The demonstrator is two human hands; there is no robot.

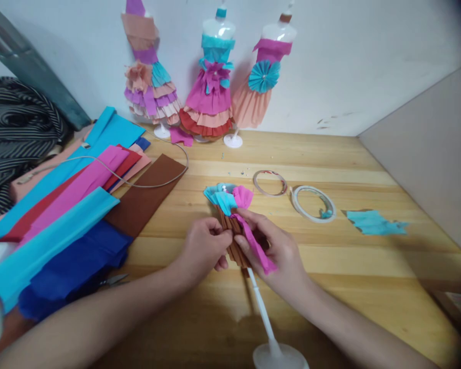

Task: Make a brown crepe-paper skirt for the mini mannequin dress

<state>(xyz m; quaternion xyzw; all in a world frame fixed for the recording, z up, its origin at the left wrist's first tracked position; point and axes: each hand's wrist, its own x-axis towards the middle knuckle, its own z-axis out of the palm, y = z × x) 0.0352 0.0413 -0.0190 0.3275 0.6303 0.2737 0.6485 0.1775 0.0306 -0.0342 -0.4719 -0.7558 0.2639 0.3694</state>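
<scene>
A small dress form lies tilted over the table, its white stand [262, 310] and round base pointing towards me. It wears a pleated brown crepe paper skirt [235, 246], with a light blue ruffled piece [223, 199] and a pink piece [243, 196] at the far end. My left hand [203, 243] is closed, its fingertips pinching the skirt's left side. From the right, my right hand [282, 251] grips the skirt between thumb and fingers. A pink paper strip [257, 248] hangs down across it beside my right fingers.
Folded crepe paper, including a brown sheet [153, 187] and dark blue paper [77, 269], covers the left side. Three dressed forms stand at the back, one with a blue rosette [264, 76]. Tape rolls [314, 204] and a blue scrap [374, 222] lie right.
</scene>
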